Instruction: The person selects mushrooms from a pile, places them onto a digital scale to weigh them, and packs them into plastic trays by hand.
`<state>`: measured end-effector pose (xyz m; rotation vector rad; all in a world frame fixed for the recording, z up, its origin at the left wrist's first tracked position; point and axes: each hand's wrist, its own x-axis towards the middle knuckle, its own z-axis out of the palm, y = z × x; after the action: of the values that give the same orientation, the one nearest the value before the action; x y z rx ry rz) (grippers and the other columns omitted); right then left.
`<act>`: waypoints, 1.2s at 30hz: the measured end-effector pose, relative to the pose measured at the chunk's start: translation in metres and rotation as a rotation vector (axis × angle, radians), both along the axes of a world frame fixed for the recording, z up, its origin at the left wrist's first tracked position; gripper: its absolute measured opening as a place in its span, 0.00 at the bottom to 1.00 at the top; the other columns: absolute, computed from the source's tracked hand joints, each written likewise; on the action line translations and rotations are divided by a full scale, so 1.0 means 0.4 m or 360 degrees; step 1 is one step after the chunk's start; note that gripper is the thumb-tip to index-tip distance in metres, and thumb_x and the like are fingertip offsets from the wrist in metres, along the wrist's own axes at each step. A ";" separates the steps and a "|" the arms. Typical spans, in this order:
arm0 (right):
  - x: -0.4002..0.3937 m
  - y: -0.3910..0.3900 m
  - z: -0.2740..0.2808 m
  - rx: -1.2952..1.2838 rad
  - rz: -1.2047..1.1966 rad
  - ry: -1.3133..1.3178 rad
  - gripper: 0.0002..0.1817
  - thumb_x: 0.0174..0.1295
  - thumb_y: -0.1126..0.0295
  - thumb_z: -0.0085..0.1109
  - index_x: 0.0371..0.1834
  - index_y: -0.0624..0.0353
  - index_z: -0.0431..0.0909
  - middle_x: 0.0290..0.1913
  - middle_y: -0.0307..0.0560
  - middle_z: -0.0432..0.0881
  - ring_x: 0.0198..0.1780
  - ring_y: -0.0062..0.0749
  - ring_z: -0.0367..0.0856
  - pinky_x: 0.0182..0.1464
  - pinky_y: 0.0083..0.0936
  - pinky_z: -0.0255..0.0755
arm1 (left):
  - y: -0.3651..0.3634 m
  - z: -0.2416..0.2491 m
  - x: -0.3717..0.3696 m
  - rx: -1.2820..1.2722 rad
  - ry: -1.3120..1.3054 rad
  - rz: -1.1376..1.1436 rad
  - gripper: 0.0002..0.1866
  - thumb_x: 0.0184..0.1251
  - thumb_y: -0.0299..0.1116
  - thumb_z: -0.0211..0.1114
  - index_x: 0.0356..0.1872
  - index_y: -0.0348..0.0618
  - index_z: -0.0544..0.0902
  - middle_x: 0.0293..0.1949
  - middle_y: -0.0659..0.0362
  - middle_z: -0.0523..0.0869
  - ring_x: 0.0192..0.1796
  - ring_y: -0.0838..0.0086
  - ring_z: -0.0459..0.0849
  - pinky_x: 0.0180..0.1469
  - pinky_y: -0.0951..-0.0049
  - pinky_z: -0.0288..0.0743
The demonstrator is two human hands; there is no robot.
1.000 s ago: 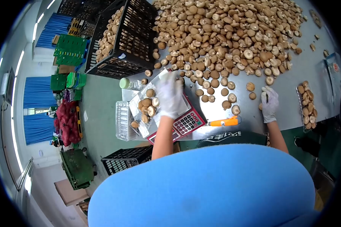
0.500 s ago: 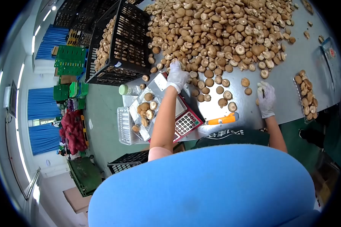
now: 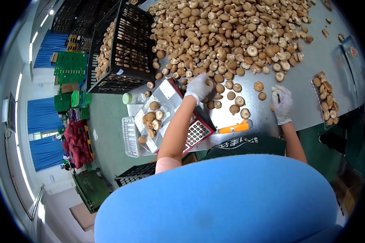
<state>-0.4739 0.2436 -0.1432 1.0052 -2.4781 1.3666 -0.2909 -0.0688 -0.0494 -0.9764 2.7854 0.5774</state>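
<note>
The left hand (image 3: 198, 87) closes its grip on a mushroom (image 3: 209, 83) at the pile's six-o'clock edge on the tabletop (image 3: 308, 77). At eight o'clock, a clear tray (image 3: 144, 121) on the scale (image 3: 190, 121) holds mushrooms. The right hand (image 3: 282, 103) is curled; its contents unclear.

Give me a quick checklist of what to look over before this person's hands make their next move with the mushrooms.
1. Left hand at the near edge of the mushroom pile, closed over a mushroom: ok, though the grip itself is hidden by the glove.
2. Tray on the scale has room: ok, a few mushrooms in it, space showing.
3. Scale keypad unobstructed: not ok, the left forearm crosses above it.
4. Right hand free: cannot tell, it is curled, something dark shows between the fingers.
5. Orange knife lying clear of both hands: ok.
6. Filled tray at right out of the way: ok.
</note>
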 end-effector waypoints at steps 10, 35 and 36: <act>0.001 -0.003 0.021 0.0073 -0.0014 -0.0058 0.09 0.62 0.69 0.62 0.43 0.55 0.88 0.49 0.45 0.86 0.56 0.41 0.80 0.60 0.35 0.74 | 0.054 -0.090 -0.103 -0.0043 0.0344 -0.0157 0.19 0.57 0.27 0.63 0.53 0.46 0.80 0.54 0.45 0.78 0.51 0.45 0.82 0.53 0.54 0.78; 0.001 -0.010 0.042 0.0145 -0.0028 -0.0016 0.09 0.59 0.72 0.62 0.41 0.54 0.88 0.48 0.44 0.86 0.54 0.43 0.80 0.59 0.38 0.73 | 0.026 0.069 -0.258 -0.0290 0.0078 -0.0163 0.35 0.65 0.41 0.67 0.74 0.60 0.66 0.55 0.48 0.82 0.53 0.53 0.85 0.53 0.55 0.79; 0.003 -0.009 0.042 0.0150 -0.0027 -0.0009 0.09 0.59 0.72 0.62 0.41 0.54 0.88 0.48 0.44 0.86 0.54 0.43 0.80 0.59 0.38 0.73 | 0.012 0.056 -0.257 -0.0285 0.0085 -0.0160 0.35 0.65 0.41 0.67 0.74 0.60 0.66 0.55 0.48 0.82 0.53 0.53 0.85 0.53 0.55 0.79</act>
<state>-0.4726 0.2402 -0.1262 0.9976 -2.5708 1.2598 -0.3937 -0.0641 -0.0271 -0.8564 2.9548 0.3503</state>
